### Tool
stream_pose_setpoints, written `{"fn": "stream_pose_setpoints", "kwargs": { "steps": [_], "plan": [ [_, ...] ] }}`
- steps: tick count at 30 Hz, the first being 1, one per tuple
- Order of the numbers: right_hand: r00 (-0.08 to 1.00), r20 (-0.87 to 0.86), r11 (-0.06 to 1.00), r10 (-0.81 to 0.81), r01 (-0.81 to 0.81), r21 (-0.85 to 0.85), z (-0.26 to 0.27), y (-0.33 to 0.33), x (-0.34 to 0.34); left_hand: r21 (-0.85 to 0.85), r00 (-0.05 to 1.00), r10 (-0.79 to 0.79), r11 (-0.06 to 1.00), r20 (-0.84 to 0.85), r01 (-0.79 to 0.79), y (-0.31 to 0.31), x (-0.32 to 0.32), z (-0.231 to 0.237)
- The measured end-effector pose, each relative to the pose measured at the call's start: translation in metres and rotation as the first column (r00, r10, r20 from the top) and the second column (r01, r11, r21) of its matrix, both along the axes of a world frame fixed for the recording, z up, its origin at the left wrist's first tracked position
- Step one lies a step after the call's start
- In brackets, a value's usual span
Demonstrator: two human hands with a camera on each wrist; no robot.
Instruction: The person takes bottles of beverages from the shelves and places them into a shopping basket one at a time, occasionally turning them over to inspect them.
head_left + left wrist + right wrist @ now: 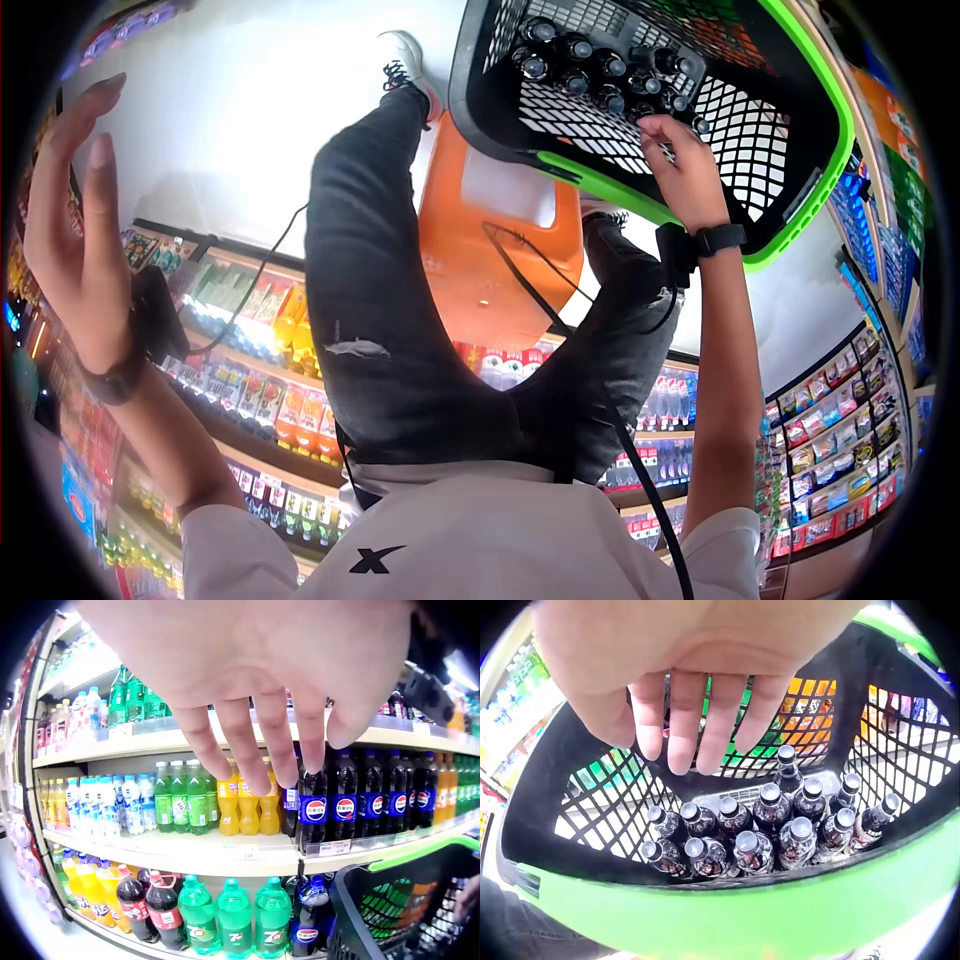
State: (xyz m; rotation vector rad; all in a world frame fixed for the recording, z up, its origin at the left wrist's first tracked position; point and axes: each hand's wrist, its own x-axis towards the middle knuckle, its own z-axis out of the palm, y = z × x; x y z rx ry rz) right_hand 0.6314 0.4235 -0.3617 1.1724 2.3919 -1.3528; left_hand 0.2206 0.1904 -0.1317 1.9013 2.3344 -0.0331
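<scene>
My left hand (85,240) is raised on the left side of the head view, fingers extended and nothing held. In the left wrist view its fingers overlap orange soda bottles (247,810) and dark cola bottles with blue Pepsi-style labels (343,796) on the middle shelf. My right hand (685,170) reaches over a black mesh shopping basket (536,817) with a green rim. Its loosely extended fingers (682,742) hold nothing and hang above the inside of the basket. Several dark bottles with pale caps (751,851) stand upright, grouped at one side of the basket.
An orange plastic stool (460,230) stands between the person's legs. Shelves of drinks carry green 7-Up bottles (235,915) and red-labelled cola bottles (165,911) on the lowest level. Black cables (630,450) run from the wrist cameras across the body. Snack racks (840,430) line the right.
</scene>
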Motion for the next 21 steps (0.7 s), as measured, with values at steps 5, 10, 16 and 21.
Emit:
{"fn": "stream_pose_setpoints", "kwargs": {
  "steps": [5,10,16,21],
  "plan": [
    [0.994,-0.061,0.992,0.094,-0.089,0.091,-0.035,0.026,0.001,0.133,0.999,-0.007,0.991,0.046,0.001,-0.003,-0.012,-0.018],
    [0.989,-0.116,0.938,0.090,-0.045,0.343,-0.028,0.041,-0.011,0.426,0.996,-0.069,0.901,-0.053,0.085,0.009,0.028,-0.026],
    [0.876,-0.430,0.808,-0.220,0.410,0.422,0.030,-0.014,0.022,0.418,0.996,-0.084,0.906,0.026,0.066,-0.050,0.093,-0.043],
    [0.866,-0.449,0.780,-0.218,0.431,0.454,0.039,-0.027,0.050,0.608,0.996,-0.079,0.789,-0.036,0.084,-0.058,0.119,-0.017]
  ]
}}
